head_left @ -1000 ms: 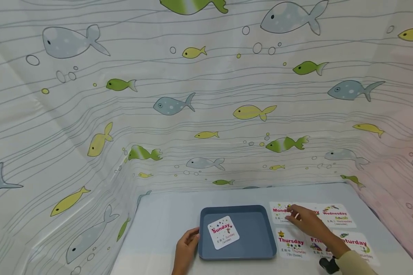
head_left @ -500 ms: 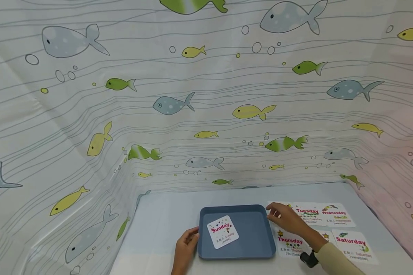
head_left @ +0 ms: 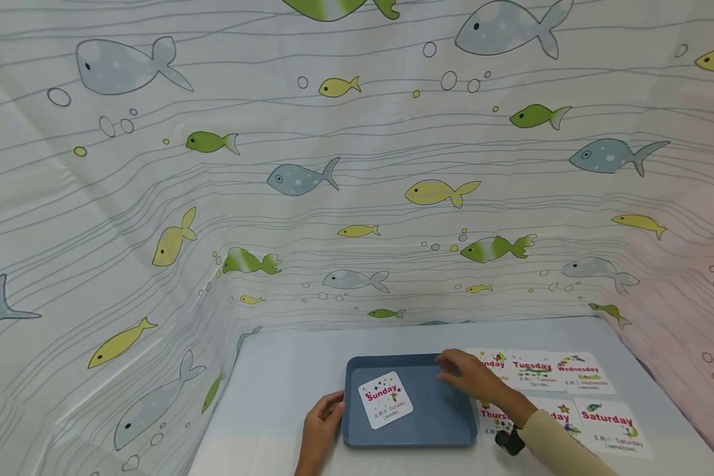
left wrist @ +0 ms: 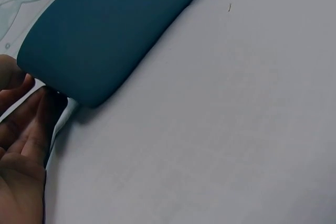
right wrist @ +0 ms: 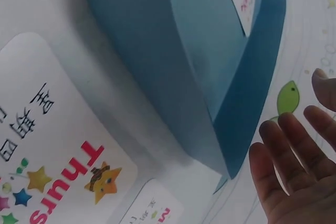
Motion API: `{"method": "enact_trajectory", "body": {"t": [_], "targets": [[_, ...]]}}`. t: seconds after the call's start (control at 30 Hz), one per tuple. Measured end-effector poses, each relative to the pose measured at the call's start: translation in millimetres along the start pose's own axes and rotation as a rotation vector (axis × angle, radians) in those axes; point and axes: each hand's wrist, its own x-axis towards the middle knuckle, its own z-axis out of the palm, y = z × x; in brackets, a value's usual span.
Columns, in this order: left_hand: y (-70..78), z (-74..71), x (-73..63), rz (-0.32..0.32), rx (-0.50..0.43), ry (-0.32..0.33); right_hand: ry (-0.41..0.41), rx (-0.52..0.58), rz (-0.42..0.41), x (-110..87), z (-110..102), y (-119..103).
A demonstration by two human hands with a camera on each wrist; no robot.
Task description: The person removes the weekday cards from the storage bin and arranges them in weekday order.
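A blue-grey tray (head_left: 434,413) lies on the table, with a white square "Sunday" card (head_left: 385,400) flat inside its left half. At the tray's left side, my left hand (head_left: 321,426) holds the rim; the left wrist view has its thumb and fingers (left wrist: 37,124) around the tray's edge (left wrist: 100,40). My right hand (head_left: 473,377) is over the tray's far right corner, holding nothing, its fingers (right wrist: 294,153) loosely bent and apart. Beneath the right arm, the "Thursday" card (right wrist: 63,145) and "Monday" card (head_left: 492,365) are partly covered.
Right of the tray, day cards lie in two rows. "Tuesday" (head_left: 532,370) and "Wednesday" (head_left: 580,371) are in the far row, "Saturday" (head_left: 613,426) in the near one. A fish-patterned curtain (head_left: 357,198) encloses the table's back and sides.
My right hand has moved left from above the Monday and Tuesday cards to over the tray's far right corner. The left hand, tray and cards have stayed put.
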Motion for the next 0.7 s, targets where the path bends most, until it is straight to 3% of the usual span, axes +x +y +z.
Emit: {"method": "enact_trajectory", "body": {"t": [0.27, 0.7], "targets": [[0.7, -0.3, -1.1, -0.001, 0.000, -0.004, -0.029, -0.001, -0.003, 12.0, 6.8, -11.1], [-0.7, -0.9, 1.5, -0.013, 0.009, -0.014, -0.107, -0.006, -0.130, 34.0, 28.4, -16.8]]}}
